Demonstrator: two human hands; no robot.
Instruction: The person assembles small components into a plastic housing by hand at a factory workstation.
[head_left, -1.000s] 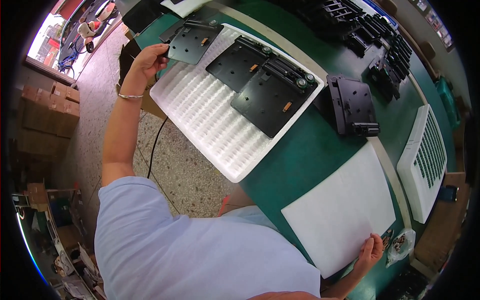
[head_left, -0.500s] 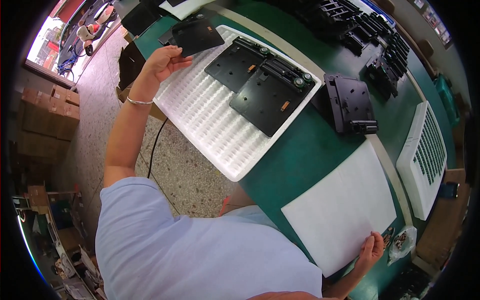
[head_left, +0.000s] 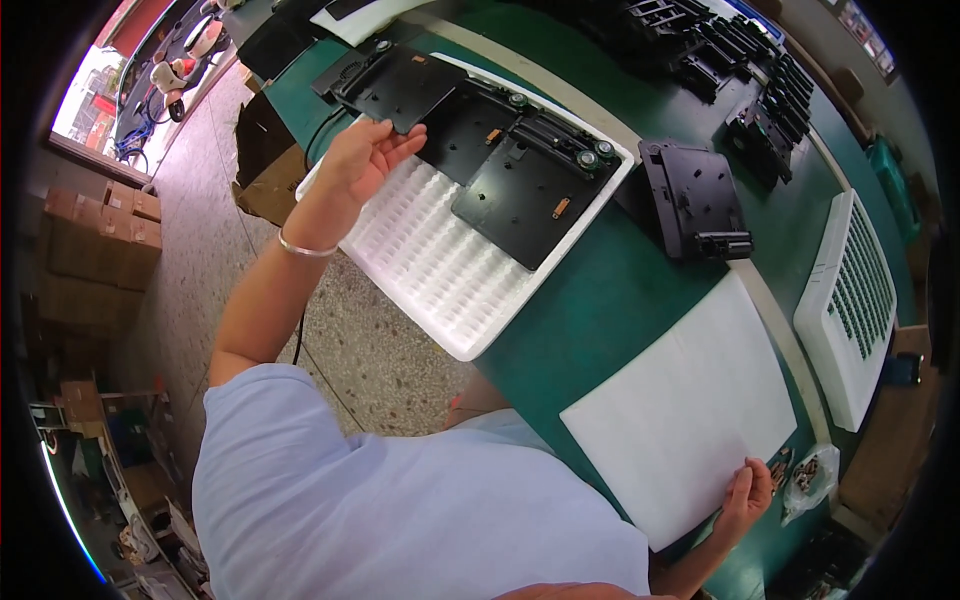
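My left hand [head_left: 372, 158] is closed on the near edge of a black flat plate [head_left: 402, 88] with a roller part along its far side. I hold this plate over the left end of a white ribbed tray [head_left: 435, 285]. Two more black plates lie in the tray, one at its middle [head_left: 465, 135] and one at its right [head_left: 530, 200], with small copper-coloured pieces on them. At the lower right, my right hand [head_left: 742, 497] is pinched closed by the corner of a white sheet [head_left: 685, 405]. What its fingers hold, if anything, is hidden.
A black housing [head_left: 697, 200] lies on the green table [head_left: 560, 310] right of the tray. Black parts [head_left: 765, 130] are stacked at the far right. A white grid tray [head_left: 850, 310] and a clear bag of small copper-coloured parts [head_left: 808, 482] are on the right. Cardboard boxes [head_left: 100, 240] stand left.
My left hand has moved right and nearer with the black plate, which is now lower, over the tray's left end and partly overlapping the middle plate. My right hand has hardly moved.
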